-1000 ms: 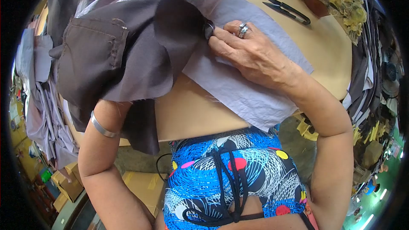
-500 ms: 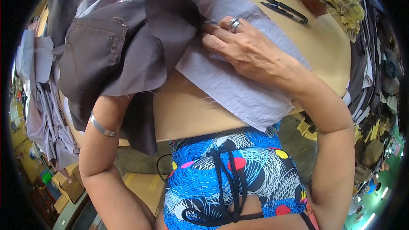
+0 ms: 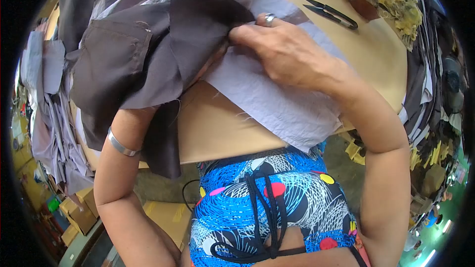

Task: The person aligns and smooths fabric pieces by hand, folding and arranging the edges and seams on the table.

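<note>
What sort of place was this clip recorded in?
Probably a sewing workshop: stitched dark cloth, black snips on the table, and grey fabric draped at the picture's left.

Left hand point(image 3: 213, 63) — mostly under dark cloth point(image 3: 161, 59)

One head-worn wide-angle camera faces forward and steeply down at close range. Coverage: wearer's torso point(image 3: 267, 198), plus near edge and rounded right edge of the table point(image 3: 222, 128).

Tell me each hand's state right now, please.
Left hand: under the dark cloth; cannot be told.
Right hand: closed at the cloth's edge; anything held is hidden.
</note>
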Motion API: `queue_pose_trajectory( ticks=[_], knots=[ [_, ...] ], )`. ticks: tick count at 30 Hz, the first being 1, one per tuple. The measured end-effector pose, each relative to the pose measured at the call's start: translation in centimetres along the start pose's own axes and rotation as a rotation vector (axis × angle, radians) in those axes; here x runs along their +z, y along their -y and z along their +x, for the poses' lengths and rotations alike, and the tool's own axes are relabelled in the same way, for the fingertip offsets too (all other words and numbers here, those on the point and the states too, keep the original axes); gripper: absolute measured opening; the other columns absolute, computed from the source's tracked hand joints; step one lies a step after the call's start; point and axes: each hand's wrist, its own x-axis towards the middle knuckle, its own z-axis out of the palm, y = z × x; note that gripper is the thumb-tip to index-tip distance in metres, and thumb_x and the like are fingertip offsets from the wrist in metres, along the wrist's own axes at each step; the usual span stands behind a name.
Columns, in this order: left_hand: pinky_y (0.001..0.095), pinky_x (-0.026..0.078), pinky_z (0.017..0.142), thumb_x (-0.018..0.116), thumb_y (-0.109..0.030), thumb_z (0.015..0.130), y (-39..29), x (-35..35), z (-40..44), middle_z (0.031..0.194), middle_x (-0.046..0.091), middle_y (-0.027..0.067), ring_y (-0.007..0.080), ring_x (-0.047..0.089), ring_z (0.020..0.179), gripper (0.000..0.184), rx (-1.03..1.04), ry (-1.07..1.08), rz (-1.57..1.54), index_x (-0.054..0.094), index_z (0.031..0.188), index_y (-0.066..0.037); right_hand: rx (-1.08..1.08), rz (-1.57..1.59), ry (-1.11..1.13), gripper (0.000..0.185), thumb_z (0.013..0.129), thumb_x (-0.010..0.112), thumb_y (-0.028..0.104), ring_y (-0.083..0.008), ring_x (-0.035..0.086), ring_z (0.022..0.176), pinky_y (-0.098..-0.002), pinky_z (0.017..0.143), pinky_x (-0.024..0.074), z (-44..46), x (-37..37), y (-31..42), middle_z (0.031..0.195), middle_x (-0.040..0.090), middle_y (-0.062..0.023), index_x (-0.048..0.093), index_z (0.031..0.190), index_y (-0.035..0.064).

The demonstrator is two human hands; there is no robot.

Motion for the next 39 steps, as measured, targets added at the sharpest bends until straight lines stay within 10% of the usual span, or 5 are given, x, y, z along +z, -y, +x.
queue_pose_trajectory(
  ticks=[4,7,10,39],
  knots=[
    [0.0317,0.026,0.112,0.040,-0.016,0.097,-1.9,-1.1,0.7,0.144,0.036,0.0098,0.0188,0.040,0.129,0.050,0.172,0.150,0.637,0.027,0.144,-0.005,-0.119,0.020,-0.077,0.020,0.077,0.057,0.006,-0.0296,0.057,0.094,-0.0353,0.081,0.0501,-1.7,0.0,-1.0,0.094,0.058,-0.0118,0.051,0.096,0.0034],
    [0.0323,0.028,0.111,0.041,-0.017,0.096,-3.2,-0.9,1.7,0.146,0.035,0.0071,0.0184,0.040,0.129,0.050,-0.085,0.169,0.084,0.028,0.144,-0.008,-0.207,-0.068,-0.146,0.020,0.076,0.056,0.007,-0.0285,0.057,0.096,-0.0335,0.081,0.0509,-2.3,0.5,-0.8,0.097,0.058,-0.0108,0.051,0.096,0.0025],
    [0.0326,0.028,0.111,0.039,-0.020,0.097,-3.0,-1.0,1.4,0.147,0.033,0.0063,0.0187,0.039,0.130,0.050,0.138,0.135,0.650,0.029,0.144,-0.008,-0.205,-0.092,-0.155,0.022,0.075,0.057,0.008,-0.0267,0.058,0.097,-0.0326,0.079,0.0517,-2.7,0.3,-0.4,0.098,0.059,-0.0109,0.051,0.096,0.0023],
    [0.0329,0.036,0.100,0.047,-0.025,0.095,-2.7,-1.3,1.1,0.127,0.051,0.0114,0.0214,0.048,0.117,0.043,-0.010,-0.025,0.232,0.045,0.129,0.001,0.044,-0.040,-0.192,0.036,0.067,0.064,-0.004,-0.0262,0.060,0.085,-0.0391,0.077,0.0488,-16.2,-2.9,4.5,0.098,0.063,-0.0121,0.051,0.101,0.0022]
  ],
)
